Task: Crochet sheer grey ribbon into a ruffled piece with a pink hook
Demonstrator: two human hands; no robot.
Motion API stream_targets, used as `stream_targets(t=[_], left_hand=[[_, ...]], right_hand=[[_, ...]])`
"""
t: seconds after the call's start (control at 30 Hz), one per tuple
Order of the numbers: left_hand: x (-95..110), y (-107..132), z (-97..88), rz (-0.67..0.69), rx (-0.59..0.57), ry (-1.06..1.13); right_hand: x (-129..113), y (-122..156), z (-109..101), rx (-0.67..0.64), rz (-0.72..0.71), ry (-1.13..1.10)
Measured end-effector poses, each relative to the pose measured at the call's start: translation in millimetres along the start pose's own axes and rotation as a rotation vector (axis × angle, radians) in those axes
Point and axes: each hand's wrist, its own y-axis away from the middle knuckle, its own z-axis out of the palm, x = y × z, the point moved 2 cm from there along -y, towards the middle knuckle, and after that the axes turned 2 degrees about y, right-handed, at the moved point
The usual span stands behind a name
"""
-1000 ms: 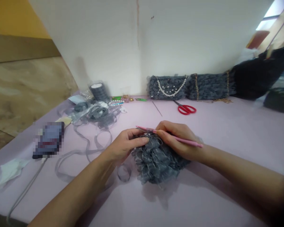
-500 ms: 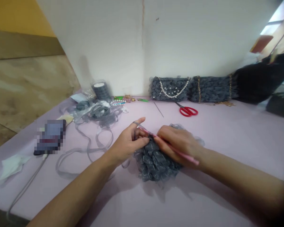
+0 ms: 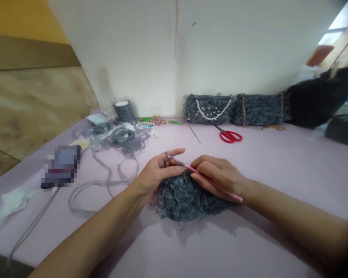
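Observation:
My right hand (image 3: 217, 178) is shut around a slim pink crochet hook (image 3: 188, 166), whose tip reaches in among the fingers of my left hand (image 3: 158, 172). My left hand pinches the top edge of a grey ruffled ribbon crochet piece (image 3: 188, 200), which rests on the table under both hands. A sheer grey ribbon strand (image 3: 108, 181) loops across the table to the left of my left wrist. The hook's tip and the stitches around it are hidden by my fingers.
Two grey ruffled bags (image 3: 208, 109) with pearl and chain straps stand against the wall. Nearby lie red scissors (image 3: 229, 136), a needle (image 3: 194, 134), a ribbon spool (image 3: 124, 111), tangled ribbon (image 3: 123, 139), a blurred phone (image 3: 62, 166) and a tissue (image 3: 16, 201).
My left fingers have come down from a raised spread and closed nearer the hook. The crochet piece has shifted slightly left under my hands.

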Motion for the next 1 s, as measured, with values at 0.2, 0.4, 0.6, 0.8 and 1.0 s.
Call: stream_targets(t=[0.2, 0.4, 0.6, 0.8, 1.0], left_hand=[[4.4, -0.3, -8.1, -0.057, -0.004, -0.08], [6.9, -0.4, -13.8, -0.12, 0.008, -0.074], [8.1, -3.1, -23.5, -0.233, -0.07, -0.026], [4.2, -6.1, -31.1, -0.28, -0.193, 0.017], [5.3, -2.8, -27.9, -0.244, -0.173, -0.032]], right_hand=[[6.1, -2.9, -9.4, -0.061, -0.064, -0.062], [11.2, -3.5, -15.4, -0.14, -0.06, -0.152], [7.9, -9.2, -24.5, -0.208, 0.029, -0.295], [7.7, -11.4, -28.1, -0.226, 0.17, -0.465], [12.0, -11.2, -28.9, -0.256, 0.384, -0.585]])
